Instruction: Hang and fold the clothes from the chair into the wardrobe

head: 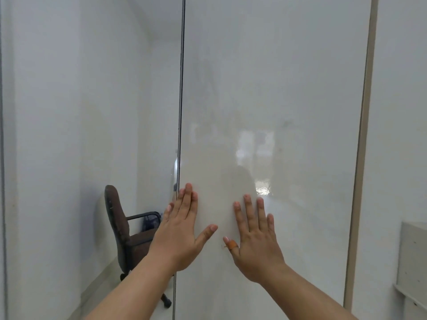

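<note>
A glossy white wardrobe door fills the middle of the view. My left hand lies flat on it near its left edge, fingers spread and holding nothing. My right hand is pressed flat on the same door a little to the right, with an orange band on its thumb. A brown office chair with black armrests stands at the lower left by the wall; something dark lies at the back of its seat, partly hidden by my left arm. No clothes show clearly.
A white wall runs along the left behind the chair. A beige vertical strip borders the door on the right, with another white panel beyond. A pale box-like unit sits at the lower right edge.
</note>
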